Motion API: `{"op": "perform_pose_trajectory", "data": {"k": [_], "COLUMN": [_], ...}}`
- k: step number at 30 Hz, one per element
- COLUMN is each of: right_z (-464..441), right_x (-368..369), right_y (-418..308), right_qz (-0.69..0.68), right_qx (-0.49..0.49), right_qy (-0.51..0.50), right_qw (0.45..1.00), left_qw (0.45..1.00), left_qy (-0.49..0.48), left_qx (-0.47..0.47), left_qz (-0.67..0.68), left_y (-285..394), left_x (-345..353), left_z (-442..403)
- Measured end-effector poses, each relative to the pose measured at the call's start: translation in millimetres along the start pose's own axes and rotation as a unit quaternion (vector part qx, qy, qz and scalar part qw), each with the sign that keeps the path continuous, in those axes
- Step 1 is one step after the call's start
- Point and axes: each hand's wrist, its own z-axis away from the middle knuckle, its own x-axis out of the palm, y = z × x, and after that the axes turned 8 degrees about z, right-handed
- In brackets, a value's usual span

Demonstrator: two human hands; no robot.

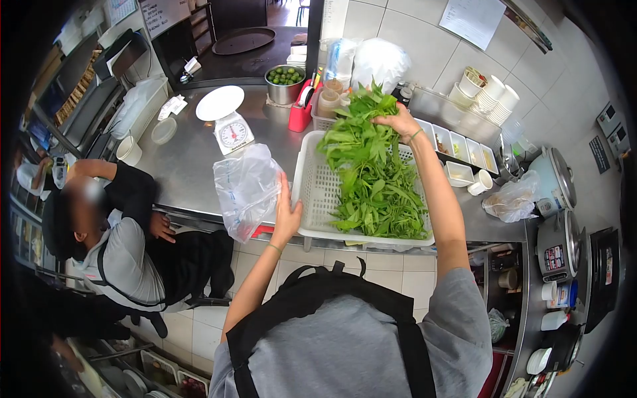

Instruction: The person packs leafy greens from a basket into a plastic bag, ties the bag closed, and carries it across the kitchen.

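- R hand (398, 123) holds a bunch of leafy greens (381, 199) up at far end of white basket (306, 179), fingers curled round it; rest of greens lies below, mostly middle & right of basket
- L hand (287, 211) holds clear bag (249, 192) by its right edge, just left of basket; fingers nearly straight, grip partly hidden
- R grip prob best full but loose, so leaves don't bruise & sprigs don't drop over far rim
- Bunch looks tangled w/ the pile: slow lift + small shake shd free it w/o dragging the lot
- Bag looks thin & limp, so hold one layer nr the mouth; can't tell which end is open
- Scale (232, 132) stands on steel counter (174, 152) just beyond bag; wide L swing cd knock it
- Metal pot (284, 94) of small green fruit farther back, red holder (300, 111) btwn it & basket
- Row of white tubs (458, 144) right of basket, nr R forearm: tight for the elbow
- Co-worker (133, 259) at left, nr counter's near edge, limits room that side
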Motion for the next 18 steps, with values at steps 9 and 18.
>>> {"op": "perform_pose_trajectory", "data": {"k": [9, 18], "right_z": [-10, -22], "right_x": [103, 126], "right_y": [90, 107], "right_qz": [0.499, 0.554], "right_qx": [-0.012, 0.047], "right_qy": [-0.051, -0.309], "right_qw": [0.865, 0.772], "left_qw": [1.000, 0.998], "left_qy": [0.002, -0.024], "left_qx": [0.000, 0.012], "left_qz": [0.006, -0.064], "left_y": [1, -6], "left_x": [1, -2], "left_z": [1, -1]}}
